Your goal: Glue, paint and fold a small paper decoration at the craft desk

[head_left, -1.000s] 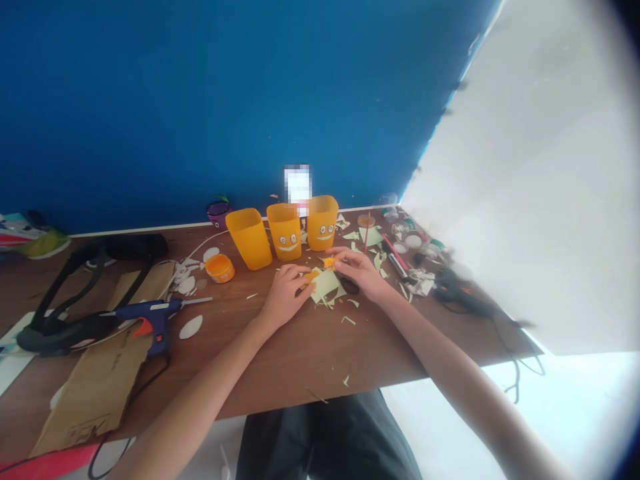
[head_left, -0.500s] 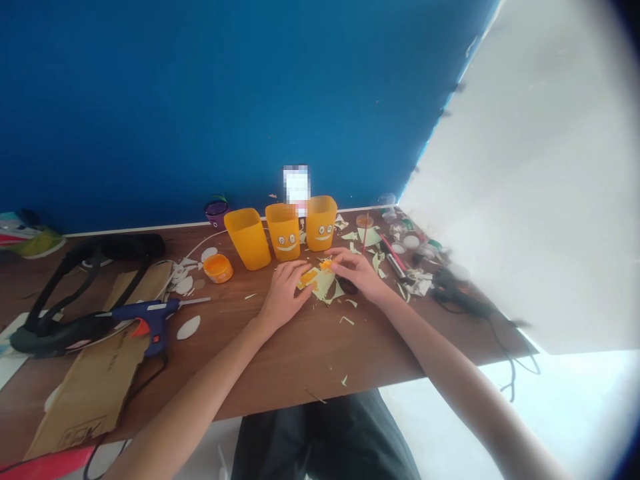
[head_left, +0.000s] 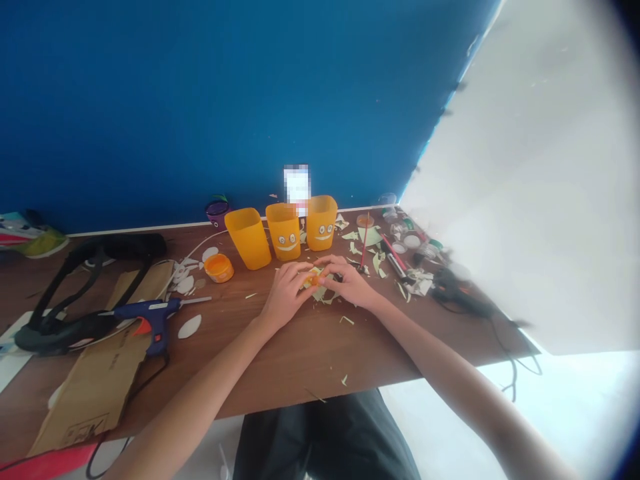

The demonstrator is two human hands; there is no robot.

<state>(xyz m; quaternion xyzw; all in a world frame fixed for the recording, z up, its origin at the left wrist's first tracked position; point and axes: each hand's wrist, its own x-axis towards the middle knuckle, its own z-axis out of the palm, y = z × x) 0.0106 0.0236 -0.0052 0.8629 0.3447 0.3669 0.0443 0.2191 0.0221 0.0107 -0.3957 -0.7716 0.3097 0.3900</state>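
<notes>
My left hand (head_left: 286, 291) is curled over the table in front of the yellow cups. Its thumb and fingertips close on a small yellow-orange strip (head_left: 307, 283). From the other side my right hand (head_left: 347, 283) pinches a small orange piece (head_left: 315, 280) against that strip. The fingertips of both hands nearly meet and partly hide the pieces. Under them lie pale green paper scraps (head_left: 327, 293). Just beyond stand a yellow cup with googly eyes and a white smile (head_left: 287, 250), a similar yellow cup (head_left: 321, 233), and a plain yellow cup (head_left: 250, 243).
An open orange paint jar (head_left: 219, 269) and a blue glue gun (head_left: 156, 320) are on the left, near cardboard (head_left: 95, 380) and a black headset strap (head_left: 45, 300). On the right lie a paintbrush (head_left: 365, 243), a marker (head_left: 395, 261), small jars and a black corded tool (head_left: 460, 297).
My right hand has moved left and slightly down, bringing its orange piece onto the strip in my left hand. The left hand has barely moved.
</notes>
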